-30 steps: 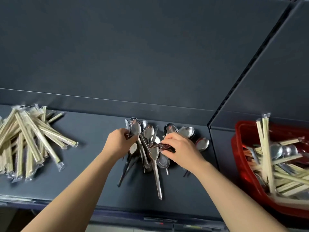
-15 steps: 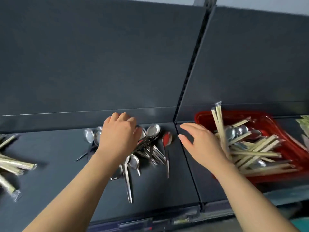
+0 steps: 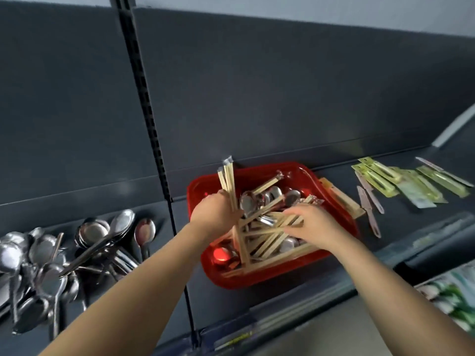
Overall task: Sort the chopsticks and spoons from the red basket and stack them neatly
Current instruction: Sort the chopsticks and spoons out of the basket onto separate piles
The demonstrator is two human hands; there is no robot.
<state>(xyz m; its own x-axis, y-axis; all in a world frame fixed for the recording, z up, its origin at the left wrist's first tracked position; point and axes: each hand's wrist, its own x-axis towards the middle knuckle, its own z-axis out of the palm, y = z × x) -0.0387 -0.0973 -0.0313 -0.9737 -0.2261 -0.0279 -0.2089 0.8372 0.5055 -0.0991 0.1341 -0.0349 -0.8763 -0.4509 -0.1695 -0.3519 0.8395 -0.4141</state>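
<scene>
The red basket [image 3: 336,201] sits on the dark shelf and holds several wrapped wooden chopsticks [image 3: 267,240] mixed with metal spoons [image 3: 272,196]. My left hand [image 3: 216,214] is at the basket's left side and grips a few wrapped chopsticks [image 3: 227,178] that stand upright above it. My right hand [image 3: 316,224] reaches in from the right, with fingers and thumb pinching chopsticks lying in the pile. A heap of sorted spoons [image 3: 51,253] lies on the shelf to the left.
A black slotted upright [image 3: 144,104] divides the shelf's back panel between the spoon heap and the basket. Green packets [image 3: 401,178] and pinkish packaged utensils [image 3: 367,201] lie right of the basket. Packaged goods [image 3: 452,299] fill a lower shelf at the right.
Both hands left the spoon heap and moved right into the red basket. My view swung right, so the sorted chopstick pile went out of sight.
</scene>
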